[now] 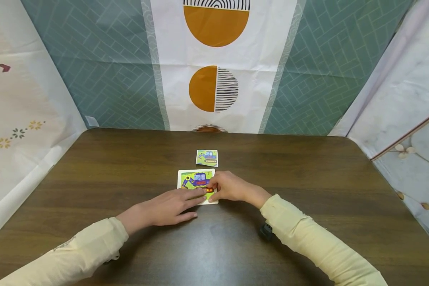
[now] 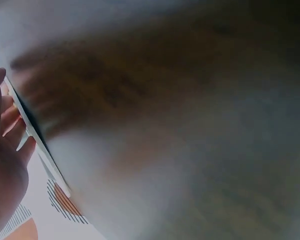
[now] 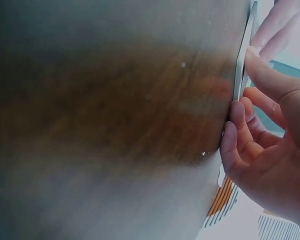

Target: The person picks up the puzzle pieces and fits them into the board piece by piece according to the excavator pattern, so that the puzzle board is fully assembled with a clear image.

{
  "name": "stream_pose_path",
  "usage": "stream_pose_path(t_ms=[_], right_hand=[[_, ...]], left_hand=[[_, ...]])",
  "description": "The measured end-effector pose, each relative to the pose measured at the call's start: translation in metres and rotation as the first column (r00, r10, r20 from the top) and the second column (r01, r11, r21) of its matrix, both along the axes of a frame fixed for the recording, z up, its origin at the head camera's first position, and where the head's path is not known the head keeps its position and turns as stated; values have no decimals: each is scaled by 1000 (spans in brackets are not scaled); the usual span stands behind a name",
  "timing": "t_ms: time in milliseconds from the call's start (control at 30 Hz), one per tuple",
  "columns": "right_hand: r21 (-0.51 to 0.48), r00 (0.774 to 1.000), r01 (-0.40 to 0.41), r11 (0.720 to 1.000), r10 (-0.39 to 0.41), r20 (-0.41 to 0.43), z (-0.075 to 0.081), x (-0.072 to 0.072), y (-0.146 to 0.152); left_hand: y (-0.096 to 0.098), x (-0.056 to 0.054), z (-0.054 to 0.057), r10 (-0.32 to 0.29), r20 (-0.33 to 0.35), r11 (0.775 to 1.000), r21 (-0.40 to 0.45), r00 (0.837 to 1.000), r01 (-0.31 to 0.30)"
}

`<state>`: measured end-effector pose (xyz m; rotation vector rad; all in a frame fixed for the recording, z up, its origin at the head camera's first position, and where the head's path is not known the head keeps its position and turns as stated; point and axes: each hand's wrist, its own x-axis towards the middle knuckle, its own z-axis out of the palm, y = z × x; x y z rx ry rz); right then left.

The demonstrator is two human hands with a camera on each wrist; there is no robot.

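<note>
A white-framed picture puzzle (image 1: 196, 177) with a blue excavator on green lies flat on the table. My left hand (image 1: 171, 207) rests on its lower part with fingers fairly straight, covering some of the picture. At its right edge, my right hand (image 1: 232, 186) has curled fingers, with thumb and index finger gripping the lower right part around an orange-red patch. In the right wrist view, the thumb (image 3: 265, 72) touches the thin board (image 3: 242, 60) and the other fingers bend against its edge. Whether a loose piece is between them is hidden.
Just beyond the puzzle lies a small card (image 1: 207, 157) with a similar excavator picture. The dark brown wooden table (image 1: 128, 159) reaches back to a patterned cloth (image 1: 218, 55). More cloth hangs at both sides.
</note>
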<state>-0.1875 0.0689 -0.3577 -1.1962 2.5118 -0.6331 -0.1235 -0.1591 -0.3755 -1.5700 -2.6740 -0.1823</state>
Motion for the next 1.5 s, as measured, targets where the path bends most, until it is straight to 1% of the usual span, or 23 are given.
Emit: stream_pose_path(t_ms=[133,300,400,567,767,1100,1267,1367,1500], right_hand=[[15,1000,4,1000,-4,19,1,0,0],[41,999,-2,999,0,46,2,1,1],[38,999,-16,999,15,39,2,0,2],[26,999,-45,999,45,0,1,-1,3],[30,996,-80,996,81,-46,1,1,6],[19,992,-96,995,97,-80,1,4,10],[40,993,-78,996,82,-86,2,6,8],[63,991,-75,995,82,-109,2,8,7],[88,987,-72,994,83,-137,0,11,5]], left_hand=[[-1,0,-3,-6,3,1000,11,1000,6],[-3,0,-6,-27,-26,999,45,999,28],[-3,-1,-6,-30,-30,998,54,999,32],[-4,-1,-5,-17,1,998,54,1000,17],[-3,0,-2,12,73,999,42,997,-15],[-4,-1,0,41,145,999,19,989,-45],[-3,0,1,48,134,999,-3,990,-48],[-2,1,1,47,117,999,-16,992,-45],[-1,3,0,59,125,998,-26,990,-56]])
